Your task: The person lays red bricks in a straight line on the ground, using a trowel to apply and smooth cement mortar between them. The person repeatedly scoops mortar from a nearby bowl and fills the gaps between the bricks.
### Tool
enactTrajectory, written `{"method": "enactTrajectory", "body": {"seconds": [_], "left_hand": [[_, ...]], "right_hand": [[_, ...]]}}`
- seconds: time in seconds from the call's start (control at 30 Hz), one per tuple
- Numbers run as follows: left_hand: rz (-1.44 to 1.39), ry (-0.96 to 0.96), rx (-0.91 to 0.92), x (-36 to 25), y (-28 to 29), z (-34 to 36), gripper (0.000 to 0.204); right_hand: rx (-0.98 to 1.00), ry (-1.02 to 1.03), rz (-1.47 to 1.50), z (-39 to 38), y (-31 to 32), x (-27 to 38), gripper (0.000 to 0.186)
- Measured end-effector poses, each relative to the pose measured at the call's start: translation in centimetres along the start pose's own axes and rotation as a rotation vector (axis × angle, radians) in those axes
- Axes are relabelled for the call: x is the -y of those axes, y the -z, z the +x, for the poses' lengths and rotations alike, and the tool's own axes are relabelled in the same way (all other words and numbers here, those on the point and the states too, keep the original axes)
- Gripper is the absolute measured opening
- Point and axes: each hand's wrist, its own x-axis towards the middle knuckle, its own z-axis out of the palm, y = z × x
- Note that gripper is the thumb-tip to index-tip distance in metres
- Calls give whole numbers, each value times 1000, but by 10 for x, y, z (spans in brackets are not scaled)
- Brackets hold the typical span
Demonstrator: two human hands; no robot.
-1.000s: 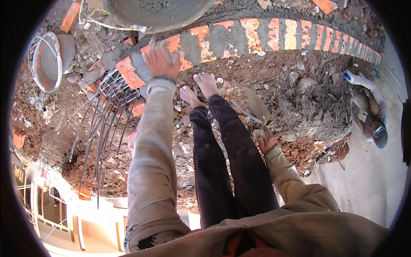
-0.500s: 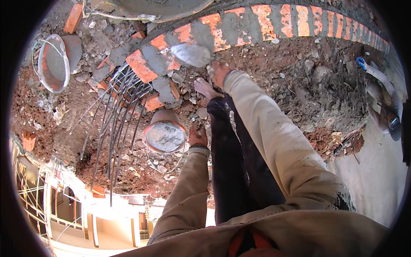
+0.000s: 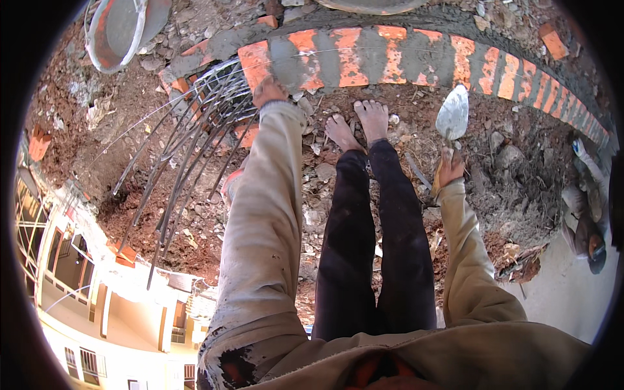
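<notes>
My left hand (image 3: 268, 91) is at the near end of the orange end brick (image 3: 254, 60), its fingers bent closed against the brick's edge. That brick sits at the left end of a curved row of bricks with grey mortar between them, the brick wall (image 3: 354, 60). In my right hand (image 3: 450, 166) is a trowel (image 3: 453, 115), gripped by its handle. Its mortar-smeared blade points away from me, the tip close to the wall's near side. A thin string runs over the top of the bricks.
A bundle of steel rods (image 3: 185, 146) sticks out left of my left forearm, which mostly hides a bucket (image 3: 232, 184). A mortar pail (image 3: 117, 32) stands far left, and a mortar pan (image 3: 374, 5) lies beyond the wall. Another person (image 3: 585, 201) is at the far right.
My right hand has swung right and back with the trowel, off the wall's left end. My left hand has moved from beside the bucket up to the end brick. The view has shifted.
</notes>
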Motion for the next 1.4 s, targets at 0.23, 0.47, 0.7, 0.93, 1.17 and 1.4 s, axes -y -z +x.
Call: {"method": "enactTrajectory", "body": {"seconds": [0.23, 0.47, 0.7, 0.93, 1.17, 1.4], "left_hand": [[606, -866, -50, -52, -83, -60, 17], [945, -460, 11, 50, 38, -104, 27], [1593, -45, 571, 102, 156, -155, 51], [1187, 15, 458, 56, 147, -202, 34], [1438, -416, 679, 68, 222, -159, 44], [1265, -18, 391, 52, 255, -246, 43]], "right_hand": [[35, -5, -23, -74, -20, -27, 40], [87, -41, -97, -106, 3, -21, 40], [532, -344, -365, -121, 33, -44, 55], [644, -387, -400, -171, 64, -38, 61], [612, -596, -426, -183, 79, 2, 62], [568, -475, -553, -198, 87, 19, 60]]}}
